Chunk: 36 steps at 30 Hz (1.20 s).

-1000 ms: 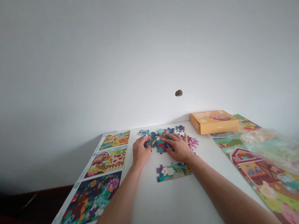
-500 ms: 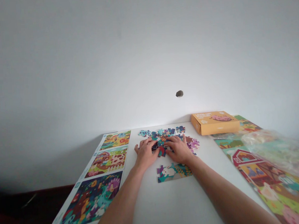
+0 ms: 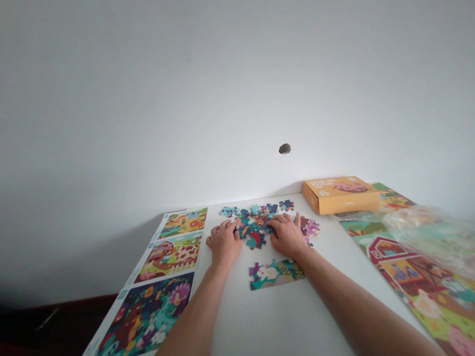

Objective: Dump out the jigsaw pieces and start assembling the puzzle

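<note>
A heap of loose jigsaw pieces (image 3: 251, 230) in teal, navy, red and purple lies on the white table between my hands. At its left edge rests my left hand (image 3: 226, 243), fingers apart and slightly bent, the tips by a dark piece. My right hand (image 3: 287, 236) reaches over the right side, fingers spread and curved down onto pieces, the little finger raised. Its fingertips partly cover what lies beneath. Nearer to me is a joined puzzle strip (image 3: 274, 274) with a white rabbit, partly behind my right wrist.
A picture sheet (image 3: 162, 261) with three printed scenes lies along the left. An orange puzzle box (image 3: 342, 195) stands at the back right by the wall (image 3: 233, 93). A farm poster (image 3: 422, 285) covers the right side, with a clear plastic bag (image 3: 443, 236) on it.
My hands have moved apart, the left one leftward and the right one slightly rightward. More of the heap's middle shows, and purple pieces have shifted right.
</note>
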Each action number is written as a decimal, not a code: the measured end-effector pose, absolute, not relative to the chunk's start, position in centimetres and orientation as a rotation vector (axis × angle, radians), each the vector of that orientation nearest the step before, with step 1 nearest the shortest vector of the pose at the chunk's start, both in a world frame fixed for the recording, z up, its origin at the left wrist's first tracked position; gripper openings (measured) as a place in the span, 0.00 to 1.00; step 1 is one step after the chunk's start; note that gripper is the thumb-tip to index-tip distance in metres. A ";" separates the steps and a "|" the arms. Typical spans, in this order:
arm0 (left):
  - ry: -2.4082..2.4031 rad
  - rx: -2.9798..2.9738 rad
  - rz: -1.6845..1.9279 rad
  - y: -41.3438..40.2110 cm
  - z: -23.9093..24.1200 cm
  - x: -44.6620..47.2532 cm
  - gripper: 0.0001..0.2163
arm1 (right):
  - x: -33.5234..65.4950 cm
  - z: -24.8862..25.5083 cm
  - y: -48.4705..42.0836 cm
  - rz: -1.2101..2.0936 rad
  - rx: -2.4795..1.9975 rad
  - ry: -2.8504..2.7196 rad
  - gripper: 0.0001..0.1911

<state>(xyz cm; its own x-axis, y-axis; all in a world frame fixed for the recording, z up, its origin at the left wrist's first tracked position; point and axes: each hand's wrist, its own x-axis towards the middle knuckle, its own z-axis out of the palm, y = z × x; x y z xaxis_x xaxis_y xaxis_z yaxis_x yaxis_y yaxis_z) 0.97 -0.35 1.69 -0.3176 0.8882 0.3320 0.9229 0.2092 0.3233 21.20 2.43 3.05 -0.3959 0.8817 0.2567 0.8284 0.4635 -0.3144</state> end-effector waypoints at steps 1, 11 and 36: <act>-2.383 -1.799 -0.720 -0.4 1.7 1.0 0.17 | 21.2 3.0 2.4 0.199 -1.438 -2.333 0.21; -2.272 -1.937 -0.736 -0.7 1.9 1.5 0.12 | 21.1 2.9 2.4 0.263 -1.334 -2.385 0.24; -2.042 -2.190 -0.718 -0.9 1.9 2.7 0.15 | 19.8 3.1 3.3 0.121 -1.261 -2.401 0.22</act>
